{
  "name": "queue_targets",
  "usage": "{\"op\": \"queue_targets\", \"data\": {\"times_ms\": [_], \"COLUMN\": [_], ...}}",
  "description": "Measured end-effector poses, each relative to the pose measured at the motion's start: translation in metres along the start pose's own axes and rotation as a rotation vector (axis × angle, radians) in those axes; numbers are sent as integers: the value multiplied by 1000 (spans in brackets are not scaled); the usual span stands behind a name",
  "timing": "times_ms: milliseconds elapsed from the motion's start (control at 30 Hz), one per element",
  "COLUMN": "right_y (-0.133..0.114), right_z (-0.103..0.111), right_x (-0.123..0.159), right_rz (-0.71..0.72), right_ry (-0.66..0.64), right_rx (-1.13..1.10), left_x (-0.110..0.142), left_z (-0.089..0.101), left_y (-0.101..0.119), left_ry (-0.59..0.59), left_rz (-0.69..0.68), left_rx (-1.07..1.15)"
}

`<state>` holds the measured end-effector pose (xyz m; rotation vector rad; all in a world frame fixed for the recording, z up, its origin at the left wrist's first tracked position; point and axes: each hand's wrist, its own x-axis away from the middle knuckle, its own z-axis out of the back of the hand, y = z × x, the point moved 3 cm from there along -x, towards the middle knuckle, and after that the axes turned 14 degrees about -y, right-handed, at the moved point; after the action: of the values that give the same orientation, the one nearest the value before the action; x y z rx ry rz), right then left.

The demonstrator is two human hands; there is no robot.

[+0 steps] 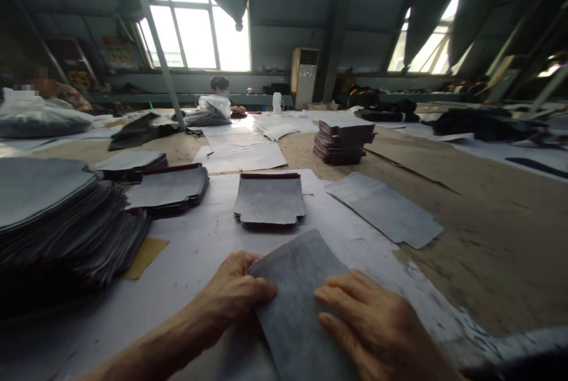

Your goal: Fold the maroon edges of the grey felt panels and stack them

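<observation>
A grey sheet of leather-like material [297, 304] lies at an angle on the white paper in front of me, its lower part running out of view. My left hand [242, 286] pinches its left edge near the far corner, thumb on top and the other fingers partly hidden beneath. On the right side of the same sheet rests my right hand [368, 316], fingers bent and pressed together, the thumb a little nearer to me. That hand covers the sheet's right edge. Just beyond stands a small stack of notched grey pieces [270, 199] with a dark red far edge.
A tall pile of grey pieces [44, 191] stands at the left, with smaller stacks [171, 186] behind it. A yellowish scrap [146, 257] lies beside the pile. To the right are a loose grey sheet [386, 209] and a dark red stack [344, 141]. People sit across the table.
</observation>
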<state>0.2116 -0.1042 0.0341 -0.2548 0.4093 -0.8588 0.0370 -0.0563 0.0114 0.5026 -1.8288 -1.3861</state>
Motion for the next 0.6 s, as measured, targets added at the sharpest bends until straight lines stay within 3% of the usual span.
{"op": "queue_targets", "data": {"times_ms": [133,267,600], "right_y": [3,-3,-10], "right_z": [-14,-33,-51], "right_x": [-9,-13,-10], "right_rz": [84,167,217], "right_ry": [-84,15,120], "right_rx": [115,231,452], "left_x": [20,28,45], "left_z": [36,60,62], "left_y": [2,7,2], "left_ry": [52,153,493], "left_rz": [117,131,91], "left_rx": [-269,-486,-997]}}
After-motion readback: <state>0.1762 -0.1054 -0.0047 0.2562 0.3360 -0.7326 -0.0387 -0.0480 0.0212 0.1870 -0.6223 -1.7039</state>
